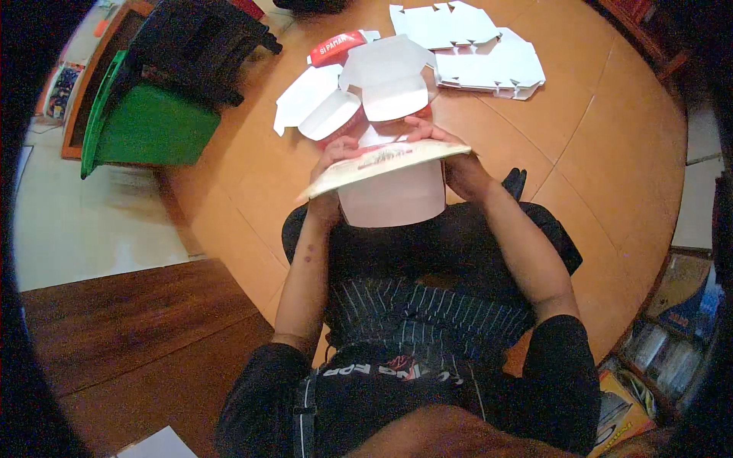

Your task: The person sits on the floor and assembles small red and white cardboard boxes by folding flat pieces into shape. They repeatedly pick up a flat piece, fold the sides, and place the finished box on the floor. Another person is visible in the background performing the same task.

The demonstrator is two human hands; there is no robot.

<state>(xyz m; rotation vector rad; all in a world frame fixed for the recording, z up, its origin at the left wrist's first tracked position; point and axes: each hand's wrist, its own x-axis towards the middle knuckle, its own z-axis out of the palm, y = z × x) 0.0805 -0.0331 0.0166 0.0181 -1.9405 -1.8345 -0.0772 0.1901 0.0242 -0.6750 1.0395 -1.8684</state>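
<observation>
A paper food box [393, 200], white inside with a printed pale and red outer panel, is held above my lap, partly folded. My left hand [334, 162] grips its left side, the fingers curled over the far edge. On the right side my right hand [458, 164] holds the same box, with fingers over the far edge and the palm partly hidden by the panel. Just beyond it on the floor stand two opened boxes, one white-lidded [392, 80] and one tilted to the left [324, 107]. Behind them lies a red box piece [336, 48].
Flat white box blanks [489, 69] lie stacked at the far right on the orange tiled floor [603, 145]. At the left are a green bin-like object [153, 126] and a black chair-like object [198, 46]. A brown wooden surface [145, 328] is at the lower left; packages [622, 404] sit at the lower right.
</observation>
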